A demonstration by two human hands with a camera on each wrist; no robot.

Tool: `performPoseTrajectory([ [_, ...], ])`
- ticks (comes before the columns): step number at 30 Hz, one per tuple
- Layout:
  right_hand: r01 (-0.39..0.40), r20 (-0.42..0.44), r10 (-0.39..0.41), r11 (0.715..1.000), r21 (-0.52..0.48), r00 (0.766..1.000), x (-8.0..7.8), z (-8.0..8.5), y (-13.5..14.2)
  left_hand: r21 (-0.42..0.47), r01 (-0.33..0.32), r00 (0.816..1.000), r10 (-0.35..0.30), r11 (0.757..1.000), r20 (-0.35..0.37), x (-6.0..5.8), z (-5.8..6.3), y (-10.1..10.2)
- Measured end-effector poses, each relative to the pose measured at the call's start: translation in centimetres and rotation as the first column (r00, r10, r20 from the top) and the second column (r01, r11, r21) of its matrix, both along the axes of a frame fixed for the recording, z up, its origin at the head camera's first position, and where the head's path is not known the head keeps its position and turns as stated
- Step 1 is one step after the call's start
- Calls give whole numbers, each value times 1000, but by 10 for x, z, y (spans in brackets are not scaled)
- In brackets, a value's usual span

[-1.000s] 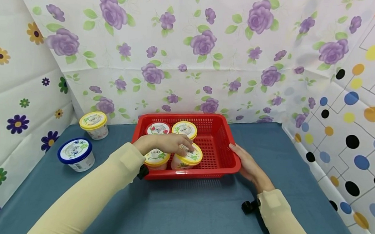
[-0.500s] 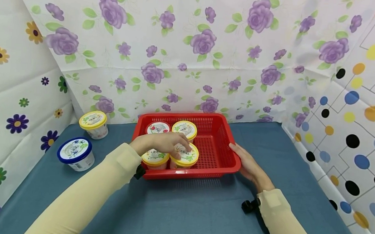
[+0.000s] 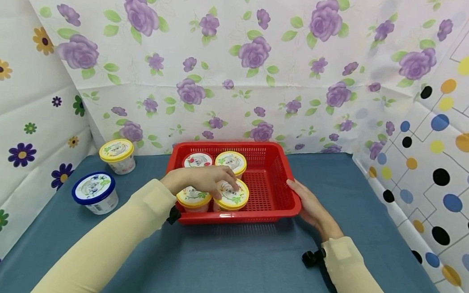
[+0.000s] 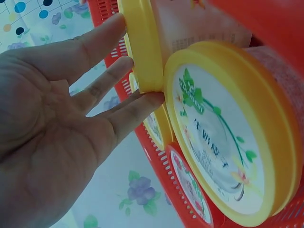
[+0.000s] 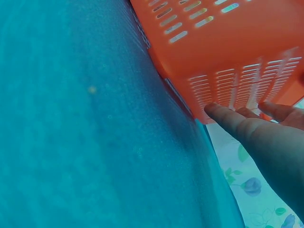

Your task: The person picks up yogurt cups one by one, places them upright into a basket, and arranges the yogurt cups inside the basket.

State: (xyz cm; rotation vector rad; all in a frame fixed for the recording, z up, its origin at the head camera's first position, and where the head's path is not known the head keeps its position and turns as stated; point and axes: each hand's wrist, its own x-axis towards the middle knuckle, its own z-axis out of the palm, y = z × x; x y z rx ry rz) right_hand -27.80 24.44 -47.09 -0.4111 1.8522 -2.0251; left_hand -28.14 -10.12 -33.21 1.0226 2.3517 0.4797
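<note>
A red plastic basket (image 3: 268, 216) holds several lidded tubs. My left hand (image 3: 205, 179) reaches over its left half, fingers spread and fairly straight, fingertips at the yellow lid of the front-right tub (image 3: 237, 199). In the left wrist view, the fingertips touch that lid's edge (image 4: 145, 52). Beside it stands another yellow-lidded tub (image 4: 223, 137), partly under my wrist in the head view. Behind are a red-lidded tub (image 3: 197, 160) and a yellow-lidded tub (image 3: 233, 160). My right hand (image 3: 310, 206) holds the basket's right side, a digit at the rim and fingers against the slotted outer wall (image 5: 244, 85).
Left of the basket, a blue-lidded tub (image 3: 96, 192) and a yellow-lidded tub (image 3: 118, 155) stand on the blue tablecloth (image 3: 235, 267). A flowered sheet (image 3: 223, 74) rises right behind the basket. A dotted sheet (image 3: 438, 177) borders the right side.
The front-right tub has shifted slightly left, closer to the front-left tub, and my left hand has drawn left with it. The right hand and basket have stayed put.
</note>
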Motion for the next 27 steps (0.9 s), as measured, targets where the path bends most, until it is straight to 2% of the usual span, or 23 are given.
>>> performPoseTrajectory([
  [4, 6, 8, -6, 1000, 8, 1000, 1, 0, 0, 7, 21, 1000, -21, 1000, -19, 0, -2, 3],
  [12, -6, -1, 6, 1000, 4, 1000, 0, 1, 0, -17, -37, 998, 36, 999, -41, 1, -4, 6],
  [27, -6, -4, 6, 1000, 6, 1000, 1, 0, 0, -33, -84, 994, 81, 996, -75, 2, -3, 6],
])
